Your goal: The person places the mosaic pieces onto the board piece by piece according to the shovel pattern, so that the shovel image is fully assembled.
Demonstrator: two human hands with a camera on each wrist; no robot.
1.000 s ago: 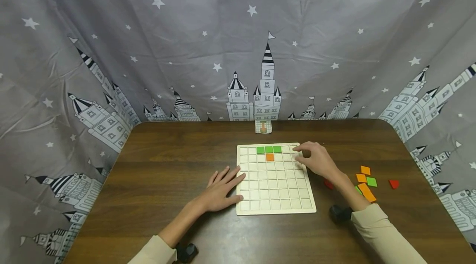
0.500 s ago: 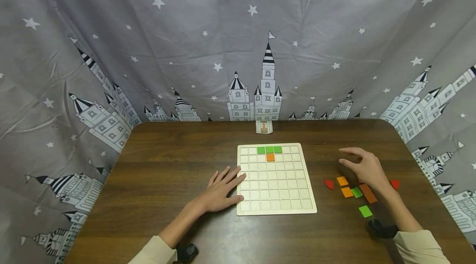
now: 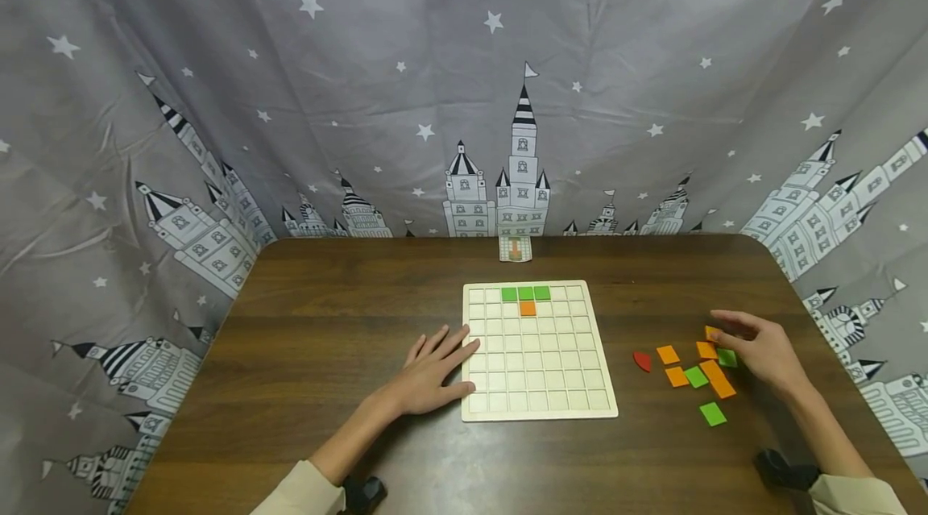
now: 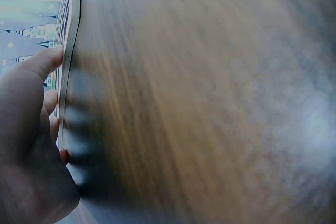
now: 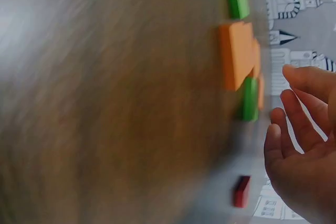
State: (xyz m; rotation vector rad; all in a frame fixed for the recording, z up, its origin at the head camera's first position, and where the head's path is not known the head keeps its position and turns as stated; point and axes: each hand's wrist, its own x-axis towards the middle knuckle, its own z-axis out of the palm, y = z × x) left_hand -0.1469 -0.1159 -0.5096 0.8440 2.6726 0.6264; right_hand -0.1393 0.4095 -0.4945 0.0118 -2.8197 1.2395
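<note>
A cream grid board [image 3: 558, 358] lies on the table in the head view. Three green squares [image 3: 525, 293] fill part of its top row, with an orange square [image 3: 528, 309] below the middle one. My left hand [image 3: 431, 378] rests with spread fingers on the board's left edge. To the right, my right hand [image 3: 761, 350] hovers over loose tiles, fingers relaxed and holding nothing. An orange tile [image 3: 710, 333] lies near its thumb and a green tile [image 3: 727, 358] lies beneath the hand. In the right wrist view a red tile [image 5: 242, 191] lies below the fingers.
Loose orange tiles [image 3: 677, 375], an orange rectangle [image 3: 718, 380], green tiles [image 3: 713, 414] and a red rounded piece [image 3: 642, 361] lie right of the board. A small pattern card [image 3: 515, 249] stands at the table's back edge, before a grey curtain [image 3: 348, 96].
My right hand has moved from the board's upper right corner, rightward, to above the loose tiles. My left hand has stayed on the board's edge.
</note>
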